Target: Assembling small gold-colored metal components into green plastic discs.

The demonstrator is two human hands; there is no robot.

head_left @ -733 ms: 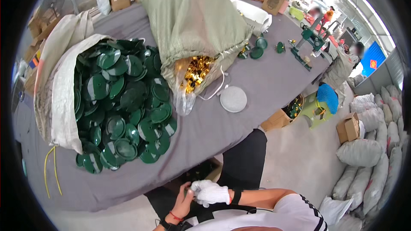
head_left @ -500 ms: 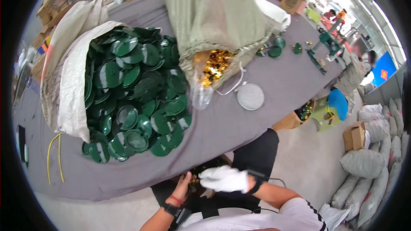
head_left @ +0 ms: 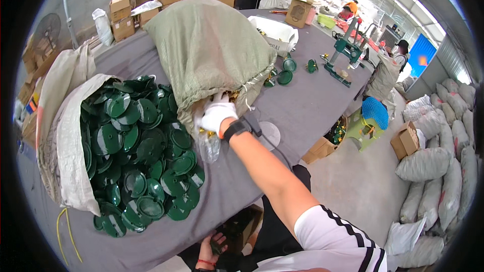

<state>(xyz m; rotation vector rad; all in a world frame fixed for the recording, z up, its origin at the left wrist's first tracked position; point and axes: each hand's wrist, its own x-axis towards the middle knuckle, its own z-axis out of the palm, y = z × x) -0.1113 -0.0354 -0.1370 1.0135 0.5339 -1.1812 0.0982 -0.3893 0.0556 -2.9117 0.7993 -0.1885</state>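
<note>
My right hand [head_left: 218,114], in a white glove, reaches into the mouth of a big olive woven sack [head_left: 204,45]. Shiny gold pieces [head_left: 232,95] show around its fingers, whose tips are hidden among them. A clear plastic bag [head_left: 208,146] hangs out of the sack below that hand. Down by the table's near edge, my bare left hand [head_left: 210,250] is curled round a small dark thing, too shaded to name. Beside it an open cardboard box [head_left: 252,226] stands in my lap area. Left of the olive sack, many dark green discs [head_left: 148,143] spill from a white woven sack [head_left: 75,156].
A round whitish disc [head_left: 269,135] lies on the grey tablecloth [head_left: 302,100]. Farther right are green discs with gold parts [head_left: 285,77], a white bin [head_left: 277,34] and a green hand press [head_left: 348,50]. Stuffed sacks [head_left: 428,163] pile up on the floor at right.
My right hand has moved from beside the left hand, over the lap, up and forward into the olive sack's mouth. The left hand stays low. The whole view has shifted and tilted up.
</note>
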